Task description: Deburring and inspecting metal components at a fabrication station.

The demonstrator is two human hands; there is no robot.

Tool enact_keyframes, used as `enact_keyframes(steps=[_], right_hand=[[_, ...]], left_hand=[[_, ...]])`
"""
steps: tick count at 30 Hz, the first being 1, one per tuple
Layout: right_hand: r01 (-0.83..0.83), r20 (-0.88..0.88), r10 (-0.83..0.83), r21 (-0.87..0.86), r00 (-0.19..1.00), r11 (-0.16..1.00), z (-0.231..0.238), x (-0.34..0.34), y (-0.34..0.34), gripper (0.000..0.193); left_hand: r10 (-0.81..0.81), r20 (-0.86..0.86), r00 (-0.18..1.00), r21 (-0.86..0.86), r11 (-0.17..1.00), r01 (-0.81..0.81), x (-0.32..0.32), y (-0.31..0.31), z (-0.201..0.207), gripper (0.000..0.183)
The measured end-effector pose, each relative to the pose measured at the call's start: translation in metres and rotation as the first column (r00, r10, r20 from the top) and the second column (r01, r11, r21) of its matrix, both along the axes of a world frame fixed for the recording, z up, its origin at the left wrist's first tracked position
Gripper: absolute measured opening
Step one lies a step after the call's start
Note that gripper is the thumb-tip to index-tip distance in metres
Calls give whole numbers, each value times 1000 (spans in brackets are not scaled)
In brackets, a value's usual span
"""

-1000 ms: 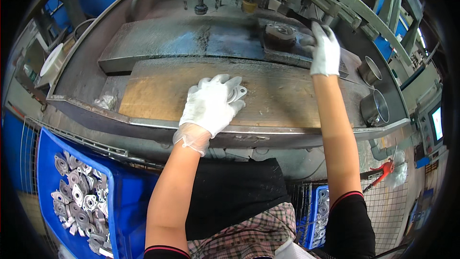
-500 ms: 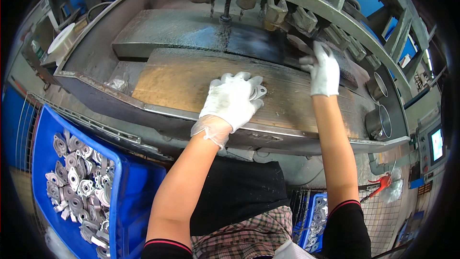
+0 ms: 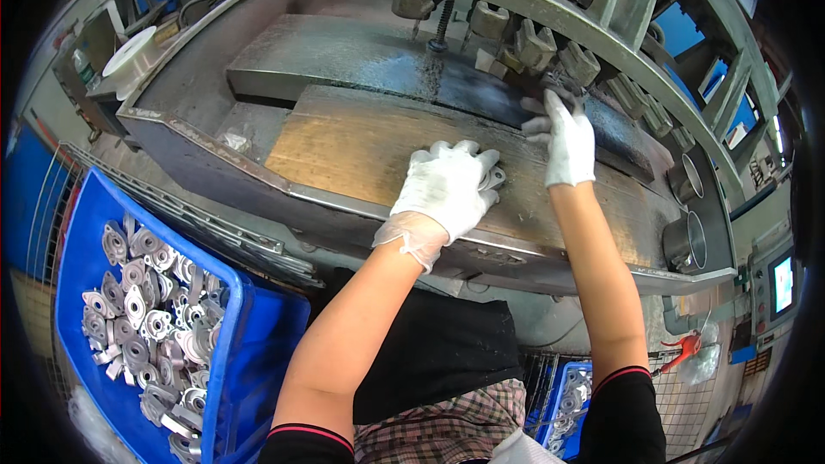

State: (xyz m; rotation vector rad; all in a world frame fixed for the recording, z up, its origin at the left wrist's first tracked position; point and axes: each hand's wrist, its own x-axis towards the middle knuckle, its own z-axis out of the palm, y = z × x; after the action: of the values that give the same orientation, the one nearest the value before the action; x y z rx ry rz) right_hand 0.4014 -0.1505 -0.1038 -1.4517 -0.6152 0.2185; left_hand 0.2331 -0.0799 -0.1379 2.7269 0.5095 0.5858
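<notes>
My left hand [image 3: 449, 186], in a white glove, rests on a worn wooden board [image 3: 331, 133] at the front of the machine bench. Its fingers are curled over grey metal flange pieces, and one flange piece [image 3: 494, 178] shows beside the thumb. Farther right and deeper in, my gloved right hand [image 3: 569, 144] is raised under the machine's row of metal clamp blocks [image 3: 536, 45]. Its fingers are bent, with a dark, blurred thing [image 3: 563, 83] at the fingertips that I cannot make out.
A blue bin [image 3: 225, 326] full of metal flange pieces [image 3: 135, 305] stands at lower left. Another blue bin [image 3: 550, 399] is low on the right. Two metal cups [image 3: 685, 242] sit at the bench's right end, near a control panel [image 3: 780, 271]. A steel frame [image 3: 636, 0] crosses above.
The view has shifted, so the bench appears farther right and lower. My right hand has moved left against the bench, its fingers still by the clamp blocks. My left hand keeps its place on the board.
</notes>
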Motion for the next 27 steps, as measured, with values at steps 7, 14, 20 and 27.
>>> enact_keyframes(steps=[7, 14, 20, 27], right_hand=[[31, -14, -33, -118, 999, 992, -2, -1, 56, 34], [-199, 189, 225, -147, 956, 969, -8, -19, 89, 36], [3, 184, 13, -87, 983, 996, -24, 39, 87, 37], [105, 9, -105, 42, 994, 994, 7, 43, -41, 35]], left_hand=[[-29, 60, 998, 17, 999, 28, 4, -1, -2, 43], [-30, -3, 1000, -1, 1000, 30, 5, -2, 5, 37], [-32, -59, 998, -59, 998, 29, 10, -9, 18, 43], [-22, -9, 1000, -64, 998, 22, 5, -9, 14, 52]])
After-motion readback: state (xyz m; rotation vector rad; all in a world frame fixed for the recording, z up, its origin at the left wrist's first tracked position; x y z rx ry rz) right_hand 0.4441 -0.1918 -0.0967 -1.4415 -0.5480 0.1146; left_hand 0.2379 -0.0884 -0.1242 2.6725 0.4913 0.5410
